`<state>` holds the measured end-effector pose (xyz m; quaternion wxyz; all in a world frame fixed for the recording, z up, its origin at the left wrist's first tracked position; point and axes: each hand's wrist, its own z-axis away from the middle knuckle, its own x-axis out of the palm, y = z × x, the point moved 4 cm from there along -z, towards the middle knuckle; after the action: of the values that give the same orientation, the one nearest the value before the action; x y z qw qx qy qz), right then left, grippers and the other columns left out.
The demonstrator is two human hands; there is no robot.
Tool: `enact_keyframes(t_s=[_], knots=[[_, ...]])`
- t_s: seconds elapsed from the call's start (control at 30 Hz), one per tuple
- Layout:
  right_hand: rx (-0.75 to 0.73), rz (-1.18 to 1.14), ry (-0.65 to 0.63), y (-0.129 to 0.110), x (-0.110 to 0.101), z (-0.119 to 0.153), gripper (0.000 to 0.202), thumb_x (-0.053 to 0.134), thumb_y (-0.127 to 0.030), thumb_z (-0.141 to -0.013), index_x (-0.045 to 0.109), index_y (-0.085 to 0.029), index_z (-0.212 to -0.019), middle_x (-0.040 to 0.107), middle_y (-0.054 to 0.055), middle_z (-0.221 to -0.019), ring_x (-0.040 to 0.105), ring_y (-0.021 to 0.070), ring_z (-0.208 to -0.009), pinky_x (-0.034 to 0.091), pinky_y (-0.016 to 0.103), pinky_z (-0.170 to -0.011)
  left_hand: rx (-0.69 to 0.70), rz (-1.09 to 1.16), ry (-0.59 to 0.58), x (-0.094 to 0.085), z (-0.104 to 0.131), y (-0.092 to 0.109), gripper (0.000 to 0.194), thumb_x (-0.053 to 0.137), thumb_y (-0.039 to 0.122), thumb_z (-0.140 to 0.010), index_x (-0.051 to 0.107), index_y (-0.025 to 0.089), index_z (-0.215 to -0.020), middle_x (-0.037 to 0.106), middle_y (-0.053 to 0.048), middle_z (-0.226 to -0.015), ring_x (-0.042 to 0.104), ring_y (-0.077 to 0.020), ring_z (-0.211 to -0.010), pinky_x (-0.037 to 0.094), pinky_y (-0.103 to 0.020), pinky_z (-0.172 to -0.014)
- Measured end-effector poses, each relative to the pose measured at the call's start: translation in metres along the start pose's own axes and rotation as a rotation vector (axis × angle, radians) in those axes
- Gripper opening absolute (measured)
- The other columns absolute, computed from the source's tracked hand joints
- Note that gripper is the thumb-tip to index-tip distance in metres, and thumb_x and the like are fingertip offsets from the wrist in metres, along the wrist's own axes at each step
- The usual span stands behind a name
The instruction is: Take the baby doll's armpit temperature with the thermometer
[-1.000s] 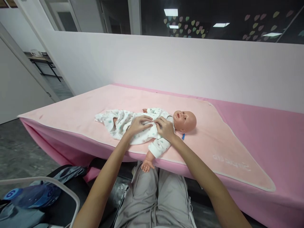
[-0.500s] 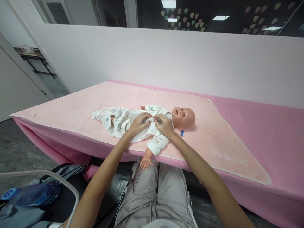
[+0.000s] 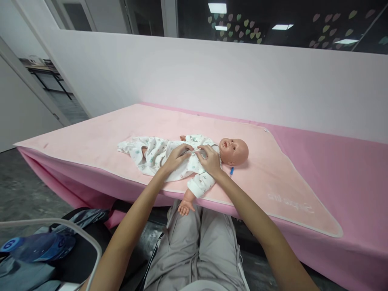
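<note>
A baby doll [image 3: 235, 152] lies on its back across the pink mat [image 3: 273, 178], head to the right. It wears a white patterned baby outfit [image 3: 182, 173]. Over the doll's chest, my left hand [image 3: 177, 157] pinches the front of the outfit from the left. My right hand [image 3: 210, 159] pinches the same cloth from the right, fingertips close to those of the left. A small pale spot, perhaps a snap, shows between them. One doll arm hangs past the table's near edge above my lap. Beside the doll's neck lies a small blue object [image 3: 232, 171].
The mat covers a table with a pink cloth [image 3: 327, 157], backed by a white wall [image 3: 242, 85]. At lower left, a blue-labelled bottle [image 3: 39, 246] and grey fabric [image 3: 27, 270] rest on a black seat, with a pale curved tube [image 3: 81, 230] in front.
Both hands stay at the doll's chest, fingertips shifted slightly, and the small pale spot between them shows more clearly. The view has moved a little. The doll lies as before.
</note>
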<state>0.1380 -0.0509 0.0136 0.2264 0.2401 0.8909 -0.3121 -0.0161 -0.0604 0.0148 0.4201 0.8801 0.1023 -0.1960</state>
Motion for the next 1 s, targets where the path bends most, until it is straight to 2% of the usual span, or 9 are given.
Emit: enact_keyframes(t_s=[0.17,0.3,0.4,0.5,0.57,0.67,0.77,0.87,1.0], knots=[[-0.029,0.115,-0.097,-0.007,0.0,0.002,0.026,0.051,-0.032,-0.085,0.059,-0.022,-0.108,0.063,0.003,-0.106,0.059,0.0168,-0.093,0.043,0.024,-0.08,0.074,-0.147,0.046,-0.003,0.001,0.004,0.019,0.049,0.029,-0.085,0.063,0.019,-0.091,0.061,-0.006,-0.103,0.055,-0.0204,-0.101,0.04,-0.034,-0.094],[0.004,0.159,-0.121,-0.009,0.0,0.001,0.028,0.051,-0.031,-0.085,0.057,-0.023,-0.111,0.061,0.003,-0.107,0.059,0.0173,-0.093,0.044,0.024,-0.078,0.085,-0.328,0.093,-0.001,0.001,0.001,0.02,0.049,0.027,-0.084,0.067,0.021,-0.091,0.061,-0.006,-0.107,0.054,-0.0205,-0.104,0.038,-0.036,-0.096],[-0.002,0.179,-0.12,-0.009,-0.001,0.001,0.03,0.051,-0.031,-0.085,0.055,-0.024,-0.113,0.06,0.002,-0.108,0.059,0.0173,-0.095,0.045,0.024,-0.076,0.07,-0.334,0.11,-0.001,0.002,0.002,0.022,0.049,0.029,-0.084,0.068,0.021,-0.091,0.061,-0.006,-0.107,0.055,-0.0204,-0.103,0.039,-0.035,-0.095],[-0.025,0.218,-0.141,-0.011,-0.002,0.002,0.031,0.047,-0.03,-0.087,0.053,-0.023,-0.116,0.057,0.004,-0.115,0.058,0.0171,-0.098,0.045,0.024,-0.075,-0.021,-0.234,0.134,-0.01,0.005,0.003,0.026,0.048,0.034,-0.085,0.068,0.019,-0.092,0.065,-0.006,-0.103,0.057,-0.0204,-0.1,0.042,-0.034,-0.092],[-0.099,0.255,-0.21,-0.018,0.0,0.004,0.033,0.041,-0.023,-0.088,0.051,-0.023,-0.12,0.054,0.004,-0.123,0.058,0.016,-0.099,0.044,0.023,-0.074,-0.122,-0.163,0.135,-0.021,0.01,0.002,0.03,0.045,0.038,-0.086,0.068,0.018,-0.092,0.067,-0.006,-0.098,0.06,-0.0209,-0.096,0.044,-0.033,-0.088],[-0.268,0.306,-0.36,-0.035,0.009,0.006,0.039,0.035,-0.016,-0.088,0.048,-0.023,-0.124,0.051,0.004,-0.129,0.058,0.0149,-0.099,0.043,0.022,-0.071,-0.215,-0.161,0.025,-0.036,0.02,-0.002,0.033,0.045,0.041,-0.086,0.069,0.019,-0.093,0.068,-0.005,-0.1,0.061,-0.0217,-0.095,0.045,-0.032,-0.086],[-0.285,0.364,-0.428,-0.049,0.019,0.002,0.033,0.035,-0.021,-0.091,0.049,-0.021,-0.121,0.058,0.006,-0.117,0.06,0.0162,-0.093,0.042,0.024,-0.064,-0.167,-0.262,-0.086,-0.043,0.027,-0.002,0.029,0.052,0.039,-0.081,0.068,0.022,-0.098,0.067,-0.004,-0.106,0.06,-0.0222,-0.098,0.045,-0.033,-0.087],[-0.197,0.414,-0.425,-0.052,0.026,-0.006,0.026,0.036,-0.028,-0.092,0.056,-0.02,-0.107,0.061,0.006,-0.104,0.061,0.0166,-0.086,0.041,0.024,-0.063,-0.094,-0.362,-0.069,-0.043,0.03,0.0,0.028,0.056,0.032,-0.078,0.065,0.022,-0.102,0.066,-0.004,-0.107,0.06,-0.0214,-0.098,0.045,-0.033,-0.086],[-0.15,0.403,-0.392,-0.049,0.03,-0.008,0.024,0.036,-0.029,-0.093,0.057,-0.021,-0.101,0.061,0.004,-0.102,0.06,0.015,-0.085,0.04,0.023,-0.063,-0.028,-0.436,-0.027,-0.037,0.032,0.005,0.024,0.053,0.028,-0.079,0.065,0.02,-0.098,0.066,-0.004,-0.101,0.06,-0.0194,-0.094,0.045,-0.032,-0.086]])
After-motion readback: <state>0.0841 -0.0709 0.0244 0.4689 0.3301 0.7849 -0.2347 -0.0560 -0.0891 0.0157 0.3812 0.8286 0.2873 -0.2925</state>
